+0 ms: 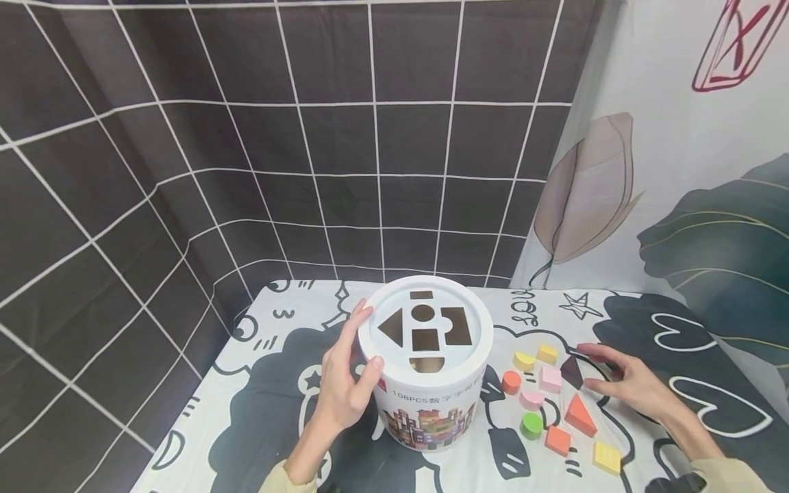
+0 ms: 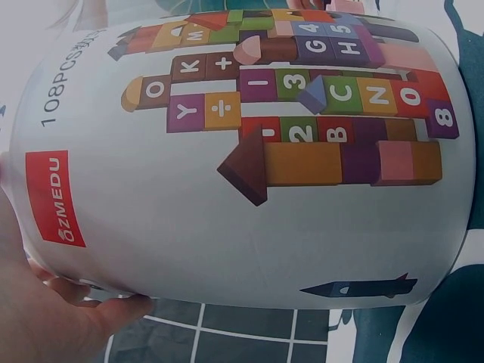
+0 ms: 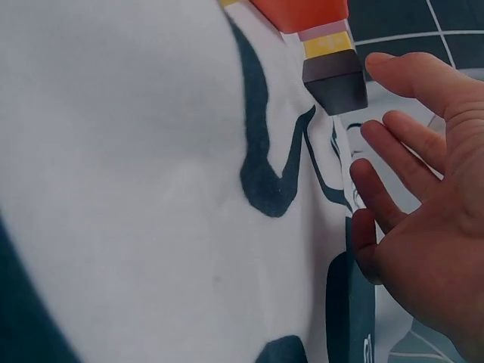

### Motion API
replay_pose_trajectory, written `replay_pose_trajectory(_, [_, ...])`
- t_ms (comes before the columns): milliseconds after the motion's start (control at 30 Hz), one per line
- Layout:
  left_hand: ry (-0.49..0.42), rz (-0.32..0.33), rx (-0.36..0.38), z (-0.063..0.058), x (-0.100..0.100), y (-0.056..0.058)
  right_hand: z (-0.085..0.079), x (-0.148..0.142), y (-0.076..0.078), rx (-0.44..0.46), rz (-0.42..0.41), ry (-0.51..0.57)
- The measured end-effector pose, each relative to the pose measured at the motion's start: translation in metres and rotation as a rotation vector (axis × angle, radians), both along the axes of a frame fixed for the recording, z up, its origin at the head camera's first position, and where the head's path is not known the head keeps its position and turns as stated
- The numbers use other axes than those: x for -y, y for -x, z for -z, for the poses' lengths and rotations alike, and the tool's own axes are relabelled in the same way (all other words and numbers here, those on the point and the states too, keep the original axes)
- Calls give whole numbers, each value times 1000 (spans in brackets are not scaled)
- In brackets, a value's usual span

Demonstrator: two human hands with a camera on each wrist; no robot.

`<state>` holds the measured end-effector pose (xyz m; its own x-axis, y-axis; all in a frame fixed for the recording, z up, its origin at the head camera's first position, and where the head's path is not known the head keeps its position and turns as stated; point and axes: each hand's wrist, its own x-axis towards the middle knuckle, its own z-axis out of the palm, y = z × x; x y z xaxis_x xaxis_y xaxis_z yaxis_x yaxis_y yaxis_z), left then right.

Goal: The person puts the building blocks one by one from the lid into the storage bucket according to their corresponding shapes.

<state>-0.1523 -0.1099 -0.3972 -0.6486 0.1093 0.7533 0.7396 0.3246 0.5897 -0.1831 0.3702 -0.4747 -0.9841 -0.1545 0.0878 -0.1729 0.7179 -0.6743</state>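
Observation:
A white bucket (image 1: 425,404) stands upright, its white lid (image 1: 394,291) pierced by cut-out shapes. My left hand (image 1: 348,380) rests against the bucket's left side, fingers and thumb spread at the lid's rim. In the left wrist view, its fingertips touch the edge of the printed bucket (image 2: 227,249). To the right, my right hand (image 1: 635,383) hovers beside a dark block (image 1: 572,373), thumb and fingers apart. The right wrist view has the dark block (image 3: 334,82) just beyond the thumb tip, ungripped; whether they touch, I cannot tell.
Several loose blocks lie right of the bucket, among them a red triangle (image 1: 580,415), a green cylinder (image 1: 531,425), an orange block (image 1: 557,440) and a yellow block (image 1: 607,457). The patterned cloth (image 1: 271,383) covers the table. A dark gridded curtain (image 1: 333,144) hangs behind.

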Motion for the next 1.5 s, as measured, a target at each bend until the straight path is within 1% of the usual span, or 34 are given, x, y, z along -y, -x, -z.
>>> replay_pose_trajectory(167, [-2, -1, 0, 0, 0, 0, 0, 4, 2, 34, -18, -3])
replay_pose_trajectory(367, [-6, 8, -1, 0, -1, 1, 0, 7, 4, 68, -37, 36])
replay_pose_trajectory(600, [-9, 6, 2, 0, -1, 1, 1, 7, 6, 76, -44, 1])
replay_pose_trajectory(867, [-12, 7, 12, 1, -1, 1, -1, 9, 9, 136, -42, 32])
replay_pose_trajectory(1133, [-13, 8, 20, 0, -1, -1, 1, 7, 8, 109, -51, -3])
replay_pose_trajectory(1367, [-15, 11, 21, 1, -1, -1, 3, 8, 7, 115, -36, 31])
replay_pose_trajectory(1500, [-16, 11, 22, 1, -1, -1, 3, 8, 7, 114, -26, 24])
